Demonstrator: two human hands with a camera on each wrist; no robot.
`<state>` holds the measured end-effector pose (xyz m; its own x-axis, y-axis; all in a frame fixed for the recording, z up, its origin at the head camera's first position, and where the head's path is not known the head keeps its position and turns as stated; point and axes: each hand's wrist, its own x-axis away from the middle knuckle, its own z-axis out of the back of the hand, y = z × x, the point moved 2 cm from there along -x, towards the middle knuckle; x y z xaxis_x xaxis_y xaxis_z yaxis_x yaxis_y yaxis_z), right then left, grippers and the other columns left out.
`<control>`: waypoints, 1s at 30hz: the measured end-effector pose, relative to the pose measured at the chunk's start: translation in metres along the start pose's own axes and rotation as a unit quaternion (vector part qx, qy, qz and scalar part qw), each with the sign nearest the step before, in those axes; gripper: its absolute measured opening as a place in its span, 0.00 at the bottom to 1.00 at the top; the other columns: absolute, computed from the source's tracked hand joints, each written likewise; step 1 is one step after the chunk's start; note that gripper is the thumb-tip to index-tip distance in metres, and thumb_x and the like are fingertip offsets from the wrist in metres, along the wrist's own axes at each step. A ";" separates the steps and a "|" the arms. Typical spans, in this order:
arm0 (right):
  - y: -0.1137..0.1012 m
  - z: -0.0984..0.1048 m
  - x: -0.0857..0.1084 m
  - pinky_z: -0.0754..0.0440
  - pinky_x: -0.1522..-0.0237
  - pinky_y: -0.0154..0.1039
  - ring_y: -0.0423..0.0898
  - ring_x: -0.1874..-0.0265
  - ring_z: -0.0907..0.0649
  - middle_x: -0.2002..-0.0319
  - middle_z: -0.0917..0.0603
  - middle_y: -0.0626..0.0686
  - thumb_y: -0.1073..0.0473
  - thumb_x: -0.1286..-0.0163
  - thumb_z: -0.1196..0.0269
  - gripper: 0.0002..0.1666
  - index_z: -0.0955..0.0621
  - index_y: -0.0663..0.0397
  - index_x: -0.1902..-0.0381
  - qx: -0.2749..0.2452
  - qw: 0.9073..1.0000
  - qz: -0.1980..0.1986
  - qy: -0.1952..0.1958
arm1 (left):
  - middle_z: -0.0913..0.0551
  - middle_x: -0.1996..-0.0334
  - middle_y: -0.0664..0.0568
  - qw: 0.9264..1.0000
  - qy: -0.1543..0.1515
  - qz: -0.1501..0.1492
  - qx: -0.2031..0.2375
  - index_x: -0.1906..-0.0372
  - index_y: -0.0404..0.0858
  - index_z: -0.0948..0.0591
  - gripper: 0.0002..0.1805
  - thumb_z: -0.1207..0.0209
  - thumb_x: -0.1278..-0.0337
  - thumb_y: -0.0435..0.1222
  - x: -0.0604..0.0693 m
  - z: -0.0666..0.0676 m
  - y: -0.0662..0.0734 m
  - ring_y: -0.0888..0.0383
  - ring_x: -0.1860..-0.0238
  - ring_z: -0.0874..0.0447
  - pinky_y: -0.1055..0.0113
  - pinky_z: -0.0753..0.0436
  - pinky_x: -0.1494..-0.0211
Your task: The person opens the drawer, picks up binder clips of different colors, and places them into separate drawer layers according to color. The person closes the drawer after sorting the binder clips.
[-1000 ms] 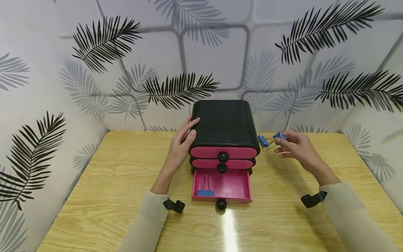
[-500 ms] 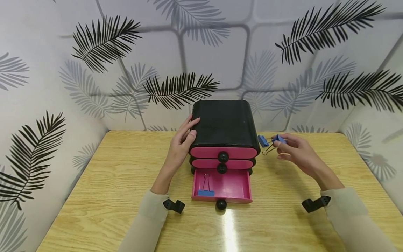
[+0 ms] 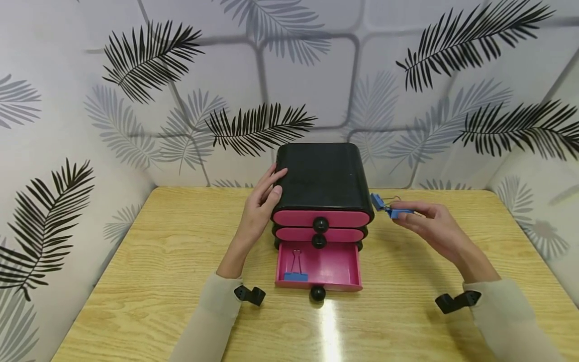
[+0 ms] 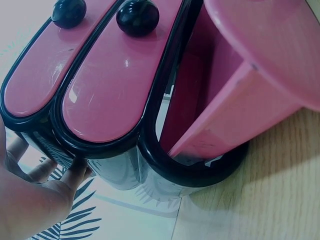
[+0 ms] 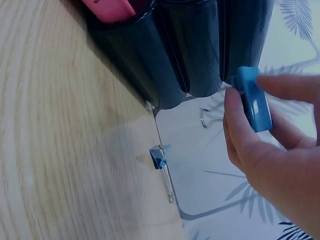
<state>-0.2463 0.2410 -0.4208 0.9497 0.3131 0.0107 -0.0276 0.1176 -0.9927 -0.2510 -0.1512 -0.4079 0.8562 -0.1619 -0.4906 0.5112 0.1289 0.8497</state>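
A small black drawer unit [image 3: 321, 176] with pink drawer fronts stands on the table, its bottom drawer [image 3: 334, 266] pulled out. Inside that drawer, at the left, lies a blue binder clip [image 3: 296, 277]. My left hand [image 3: 257, 213] rests against the unit's left side, fingers stretched over its upper edge. Off the unit's right side, my right hand [image 3: 436, 231] pinches a second blue binder clip [image 5: 256, 102] between thumb and fingers, above the table. Another blue binder clip [image 5: 159, 157] lies on the table near its back edge, beside the unit.
Round black knobs [image 3: 318, 293] stick out from the drawer fronts. The wooden table [image 3: 181, 261] extends to both sides and in front. A pale wall [image 3: 307, 85] with a leaf pattern rises behind the table's back edge.
My right hand has turned the held binder clip to lie more level, and has lowered it slightly. The wire handle now points up and back. My left hand and the drawers have stayed put.
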 end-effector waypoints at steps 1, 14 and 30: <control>0.000 -0.001 0.001 0.21 0.43 0.31 0.33 0.40 0.21 0.36 0.21 0.44 0.61 0.25 0.35 0.24 0.20 0.70 0.37 0.019 1.000 0.011 0.008 | 0.44 0.19 0.47 1.000 0.000 0.001 0.001 0.25 0.39 0.28 0.25 0.51 0.23 0.36 0.000 0.000 0.000 0.54 0.23 0.38 0.47 0.33 0.27; 0.003 -0.002 0.015 0.17 0.54 0.29 0.31 0.52 0.15 0.48 0.18 0.45 0.62 0.33 0.29 0.20 0.16 0.70 0.47 0.045 0.990 0.050 0.127 | 0.43 0.19 0.51 1.000 -0.002 -0.005 0.007 0.25 0.41 0.28 0.25 0.51 0.23 0.36 0.000 0.000 -0.001 0.57 0.23 0.39 0.48 0.33 0.26; 0.008 -0.005 0.030 0.17 0.55 0.28 0.32 0.54 0.13 0.52 0.15 0.39 0.59 0.34 0.27 0.20 0.15 0.67 0.48 0.091 0.986 0.029 0.139 | 0.45 0.19 0.44 1.000 -0.002 -0.004 0.009 0.25 0.34 0.29 0.26 0.53 0.23 0.33 0.000 -0.001 0.008 0.48 0.23 0.39 0.44 0.35 0.27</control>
<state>-0.2165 0.2470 -0.4285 0.9928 0.0569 -0.1050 -0.1168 0.2824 -0.9521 -0.2466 -0.1489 -0.4018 0.8513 -0.1675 -0.4972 0.5174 0.1106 0.8486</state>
